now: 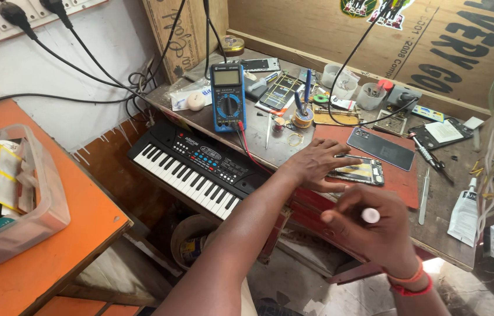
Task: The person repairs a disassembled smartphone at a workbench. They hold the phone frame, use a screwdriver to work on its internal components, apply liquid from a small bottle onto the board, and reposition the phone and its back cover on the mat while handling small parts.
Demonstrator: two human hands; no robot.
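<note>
My left hand point(317, 164) lies flat on the red mat point(402, 178), its fingers resting on an opened phone point(364, 172) with its insides showing. Closer to me, my right hand point(372, 231) is raised above the bench edge and pinches a small white cylindrical object point(370, 215) between thumb and fingers. A dark phone back cover point(381, 148) lies on the mat just beyond the opened phone.
A blue multimeter point(228, 96) with red lead stands at the bench's left, above a small black keyboard point(197, 169). Tweezers point(424, 196), a white tube point(464, 213), cups, tools and cables crowd the bench. An orange table point(54, 251) with a plastic bin point(19, 193) is on the left.
</note>
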